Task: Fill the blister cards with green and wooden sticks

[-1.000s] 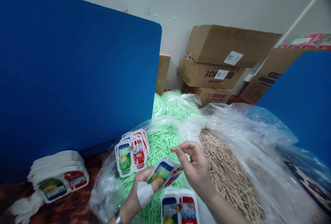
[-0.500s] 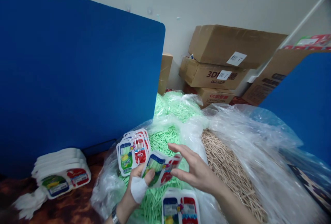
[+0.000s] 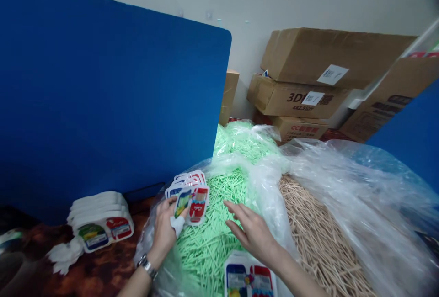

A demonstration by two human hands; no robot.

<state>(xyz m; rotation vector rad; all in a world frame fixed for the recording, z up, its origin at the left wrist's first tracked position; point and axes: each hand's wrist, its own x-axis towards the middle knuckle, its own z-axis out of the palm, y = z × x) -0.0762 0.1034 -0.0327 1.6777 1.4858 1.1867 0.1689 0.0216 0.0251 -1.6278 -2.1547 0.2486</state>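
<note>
My left hand (image 3: 168, 226), with a white wrap at the thumb and a watch on the wrist, grips the left edge of a white-rimmed printed packet (image 3: 198, 205) with green and red "Cola" panels. That packet lies against a fanned stack of like packets (image 3: 188, 177) on the plastic-lined heap of green sticks (image 3: 219, 233). My right hand (image 3: 255, 230) hovers over the green sticks, fingers apart and holding nothing. Below it, another small pile of packets (image 3: 249, 278) rests at the bottom edge of the view.
Brown sticks (image 3: 318, 228) in clear plastic (image 3: 356, 187) lie to the right. At left, stacked packets (image 3: 99, 224) stand near a crumpled white tissue (image 3: 65, 253). A blue partition (image 3: 113, 96) rises behind them; cardboard boxes (image 3: 308, 59) are piled at the back.
My left hand has moved the packet left from in front of my right hand onto the fanned stack. My right hand stays over the green sticks. The view has shifted slightly.
</note>
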